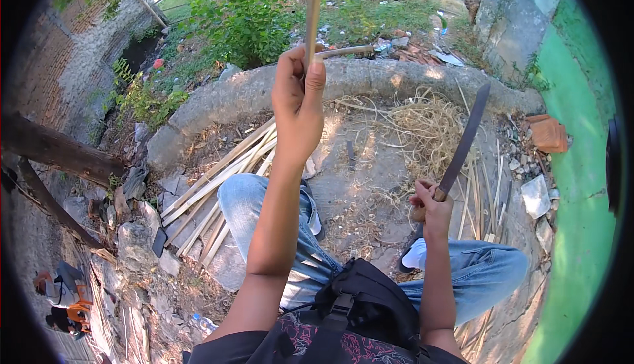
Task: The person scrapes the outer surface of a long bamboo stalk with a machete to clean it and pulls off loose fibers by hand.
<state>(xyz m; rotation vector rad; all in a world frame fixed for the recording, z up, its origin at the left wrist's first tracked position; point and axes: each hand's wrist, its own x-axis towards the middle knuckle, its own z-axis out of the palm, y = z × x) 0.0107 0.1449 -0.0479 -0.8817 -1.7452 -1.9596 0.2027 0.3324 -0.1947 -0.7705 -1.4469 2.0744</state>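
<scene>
My left hand (300,96) is raised in front of me, its fingers and thumb closed round a bamboo strip (314,17). The strip stands nearly upright and runs out past the top of the view. Lower and to the right, my right hand (432,212) is wrapped round the handle of a machete (464,141). Its long dark blade points up and slightly right, apart from the strip. A heap of curly bamboo shavings (429,129) lies on the ground beyond the blade. Several pale split bamboo strips (221,172) lie beside my left knee.
A low concrete kerb (231,96) curves across in front, with green plants (247,24) behind it. More thin strips (485,195) lie at right, near a broken brick (548,133) and a green wall (574,232). Dark wooden poles (63,149) jut in from the left.
</scene>
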